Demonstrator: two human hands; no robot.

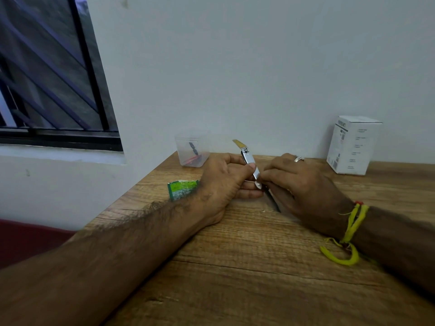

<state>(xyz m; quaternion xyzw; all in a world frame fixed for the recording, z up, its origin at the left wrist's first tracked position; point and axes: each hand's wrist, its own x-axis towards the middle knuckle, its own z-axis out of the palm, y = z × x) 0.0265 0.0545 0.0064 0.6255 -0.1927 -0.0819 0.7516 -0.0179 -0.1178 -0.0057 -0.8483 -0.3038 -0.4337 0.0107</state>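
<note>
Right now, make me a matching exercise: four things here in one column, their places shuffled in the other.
1 nail clipper
2 green sachet
3 white box
4 clear plastic container

A back left corner of table
B upright at far right
C between left hand and right hand
D flat beside left forearm

Pairs: 1-C, 2-D, 3-B, 4-A

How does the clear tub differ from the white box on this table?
The tub is see-through, showing small items inside; the box is opaque white with printed text. The tub is lower, the box taller. Both stand upright at the table's back edge.
</note>
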